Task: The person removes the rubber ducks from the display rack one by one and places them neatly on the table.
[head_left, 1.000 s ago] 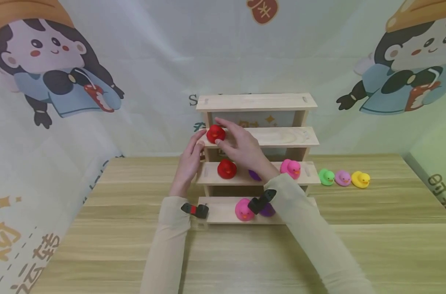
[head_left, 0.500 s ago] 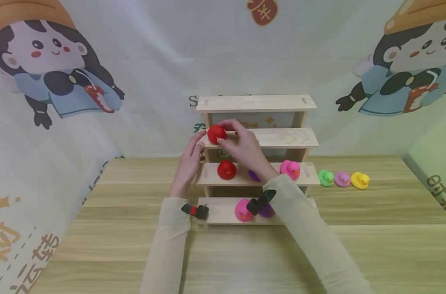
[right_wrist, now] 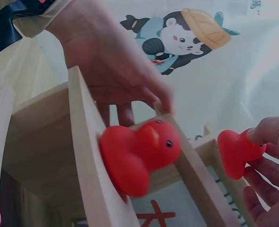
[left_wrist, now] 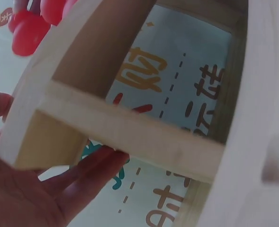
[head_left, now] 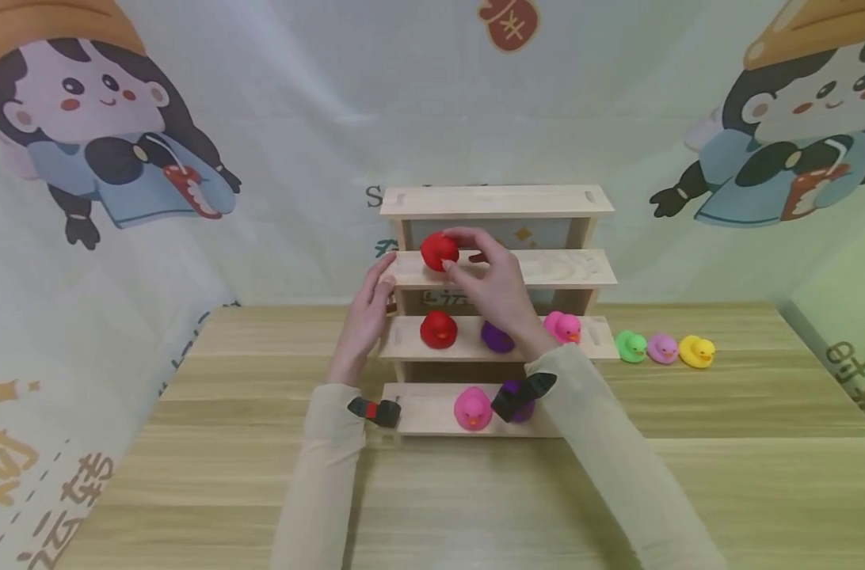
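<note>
Moving rightward from where it was half a second ago, a smooth red toy duck (head_left: 438,252) is now showing at the second board from the top of a pale wooden stepped shelf (head_left: 497,201), a little in from the left end. Whether its base is touching the board, I cannot tell. The person's right hand (head_left: 498,283) is pinching it narrowly between thumb and fingers, while the left hand (head_left: 364,309) is staying put, gripping the shelf's left end.

One board lower, a second red duck (head_left: 439,330) is sitting left of a deep-purple duck (head_left: 497,336), which the right wrist is partly covering, and a hot-pink duck (head_left: 564,326) is standing toward the right end. On the bottom board, a round pink duck (head_left: 473,409) is sitting beside another purple duck (head_left: 524,412). To the right, small green (head_left: 630,347), lilac (head_left: 663,349) and yellow ducks (head_left: 697,351) are lining up on the wood-grain table (head_left: 211,491).
</note>
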`<control>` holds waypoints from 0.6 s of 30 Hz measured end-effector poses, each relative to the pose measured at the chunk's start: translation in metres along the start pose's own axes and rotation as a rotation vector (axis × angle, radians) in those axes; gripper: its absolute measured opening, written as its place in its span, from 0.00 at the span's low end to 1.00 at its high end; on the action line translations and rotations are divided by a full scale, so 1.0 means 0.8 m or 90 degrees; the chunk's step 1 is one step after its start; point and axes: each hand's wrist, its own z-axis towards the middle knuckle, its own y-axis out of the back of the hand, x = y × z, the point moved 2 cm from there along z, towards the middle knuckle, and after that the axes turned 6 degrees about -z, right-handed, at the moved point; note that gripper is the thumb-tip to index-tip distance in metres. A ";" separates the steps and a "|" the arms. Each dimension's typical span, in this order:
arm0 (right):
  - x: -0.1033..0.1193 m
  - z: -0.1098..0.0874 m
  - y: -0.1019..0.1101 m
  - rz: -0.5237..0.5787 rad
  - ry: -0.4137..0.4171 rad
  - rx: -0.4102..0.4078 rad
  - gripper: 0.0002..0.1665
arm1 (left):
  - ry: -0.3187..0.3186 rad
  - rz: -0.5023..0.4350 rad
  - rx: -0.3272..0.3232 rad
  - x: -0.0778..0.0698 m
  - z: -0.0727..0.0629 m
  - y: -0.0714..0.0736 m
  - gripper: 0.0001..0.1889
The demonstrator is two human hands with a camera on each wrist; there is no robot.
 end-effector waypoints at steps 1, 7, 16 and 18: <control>0.001 -0.001 0.003 0.001 0.004 -0.002 0.22 | -0.001 0.007 0.002 0.000 -0.001 0.002 0.24; -0.001 -0.013 0.027 -0.001 0.014 -0.023 0.22 | 0.026 -0.017 0.041 0.005 -0.012 0.016 0.25; -0.011 -0.024 0.072 0.016 0.020 -0.054 0.21 | 0.023 -0.031 0.068 0.012 -0.029 0.039 0.24; -0.012 -0.026 0.080 0.014 0.028 -0.058 0.21 | 0.018 -0.027 0.065 0.017 -0.033 0.044 0.24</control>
